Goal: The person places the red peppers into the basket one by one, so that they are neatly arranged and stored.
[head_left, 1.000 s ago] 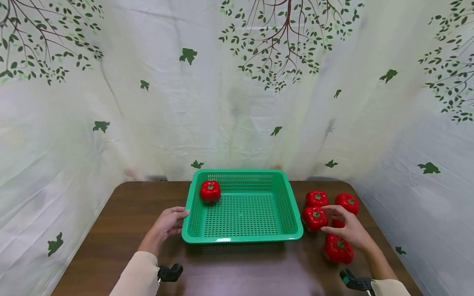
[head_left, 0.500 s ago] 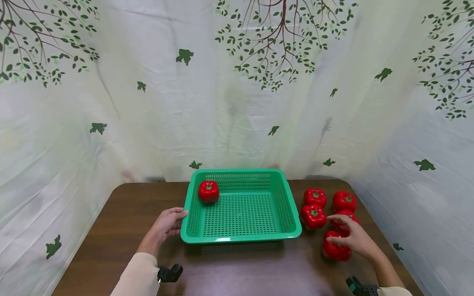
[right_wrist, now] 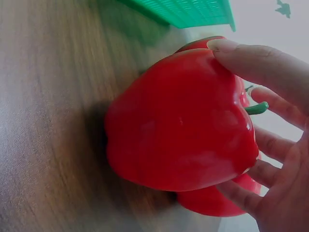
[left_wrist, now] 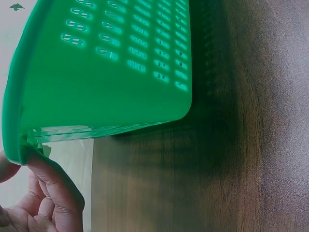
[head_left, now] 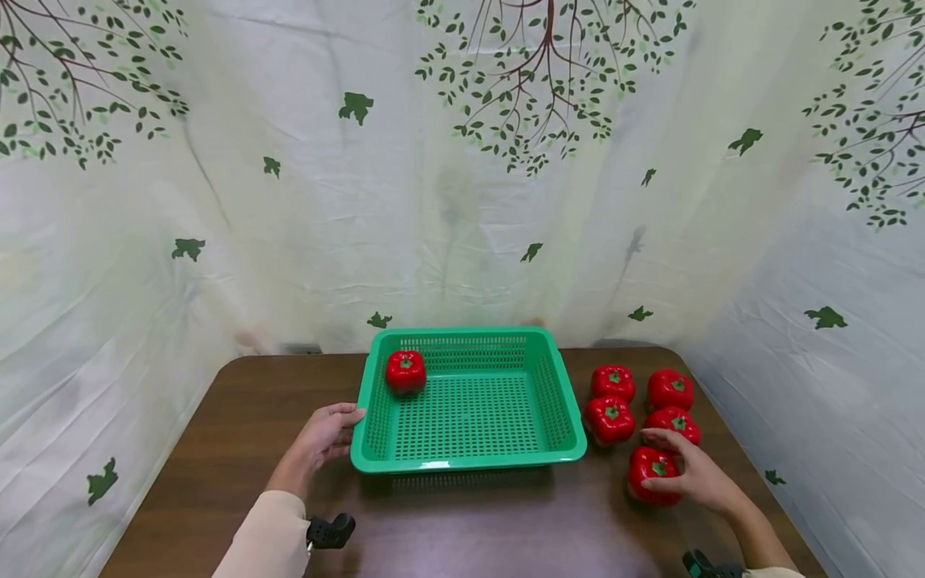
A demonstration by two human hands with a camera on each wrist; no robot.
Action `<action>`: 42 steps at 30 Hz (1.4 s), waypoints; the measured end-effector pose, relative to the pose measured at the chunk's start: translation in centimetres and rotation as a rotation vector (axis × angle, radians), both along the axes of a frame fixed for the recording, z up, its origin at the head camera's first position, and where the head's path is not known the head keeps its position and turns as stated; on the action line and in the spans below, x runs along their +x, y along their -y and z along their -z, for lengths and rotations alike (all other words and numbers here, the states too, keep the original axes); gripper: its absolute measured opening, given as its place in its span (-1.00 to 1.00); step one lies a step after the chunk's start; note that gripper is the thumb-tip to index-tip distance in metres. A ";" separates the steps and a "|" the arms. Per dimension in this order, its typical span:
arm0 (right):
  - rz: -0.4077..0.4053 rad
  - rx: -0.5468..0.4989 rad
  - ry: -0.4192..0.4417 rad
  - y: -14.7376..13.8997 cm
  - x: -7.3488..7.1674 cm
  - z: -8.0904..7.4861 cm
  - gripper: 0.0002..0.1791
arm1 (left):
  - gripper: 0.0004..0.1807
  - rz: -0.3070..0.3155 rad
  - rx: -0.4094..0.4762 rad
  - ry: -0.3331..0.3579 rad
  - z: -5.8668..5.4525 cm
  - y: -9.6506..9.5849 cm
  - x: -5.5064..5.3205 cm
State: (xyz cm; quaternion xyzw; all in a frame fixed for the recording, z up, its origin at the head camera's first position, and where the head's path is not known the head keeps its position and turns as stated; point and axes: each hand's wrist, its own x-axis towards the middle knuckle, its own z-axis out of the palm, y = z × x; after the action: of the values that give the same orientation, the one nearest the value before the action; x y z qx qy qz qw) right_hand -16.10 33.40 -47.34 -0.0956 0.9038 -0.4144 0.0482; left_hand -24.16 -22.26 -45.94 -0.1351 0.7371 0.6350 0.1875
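My left hand pinches the left rim of a green plastic basket, thumb on top and fingers beneath, as the left wrist view shows close up. One red bell pepper sits inside, toward the basket's back left. My right hand is round the nearest bell pepper of a group on the right. Its thumb lies along one side of that pepper, and the fingers reach round the far side, partly hidden. The pepper stands upright, green stem on top.
Several more red bell peppers stand close together right of the basket: a left pair and a right pair. The brown wooden table ends at a white leaf-patterned curtain behind.
My right hand has moved back toward me, from the left front pepper of the group down to the nearest one, and now spans it. The left hand has stayed on the basket rim.
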 end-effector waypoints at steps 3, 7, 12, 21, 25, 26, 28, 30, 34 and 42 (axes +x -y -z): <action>-0.009 -0.002 0.029 -0.1 0.0 0.1 -0.20 | -0.52 -0.006 -0.002 0.002 0.1 0.0 0.0; -0.029 -0.014 0.093 -0.2 0.2 0.2 -0.14 | -0.52 -0.002 -0.005 0.002 0.1 0.1 -0.1; -0.048 -0.010 0.148 -0.6 0.3 0.5 -0.06 | -0.52 -0.007 -0.014 -0.002 0.1 0.0 0.0; -0.044 0.019 0.145 -0.8 0.1 0.6 -0.14 | -0.52 -0.008 -0.008 -0.011 0.1 0.1 0.0; -0.048 0.019 0.153 -0.8 0.2 0.5 -0.17 | -0.54 -0.017 -0.012 -0.009 0.2 0.0 0.0; -0.048 0.019 0.154 -0.8 0.2 0.5 -0.17 | -0.54 -0.017 -0.012 -0.010 0.2 0.0 0.0; -0.049 0.024 0.149 -0.8 0.2 0.4 -0.18 | -0.54 -0.015 -0.007 -0.012 0.2 0.0 0.0; -0.048 0.034 0.139 -0.8 0.2 0.4 -0.19 | -0.52 -0.020 -0.008 -0.015 0.2 0.0 0.1; -0.037 0.038 0.134 -0.7 0.3 0.4 -0.19 | -0.52 -0.026 -0.008 -0.019 0.3 -0.1 0.2; -0.008 0.036 0.154 -0.5 0.1 0.2 -0.16 | -0.53 -0.029 -0.008 -0.018 0.3 0.0 0.2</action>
State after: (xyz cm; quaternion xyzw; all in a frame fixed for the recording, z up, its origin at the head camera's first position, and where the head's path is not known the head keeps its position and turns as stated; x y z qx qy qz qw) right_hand -16.01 33.85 -47.53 -0.0661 0.9042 -0.4042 0.1210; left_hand -23.96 -22.21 -46.28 -0.1409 0.7391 0.6360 0.1713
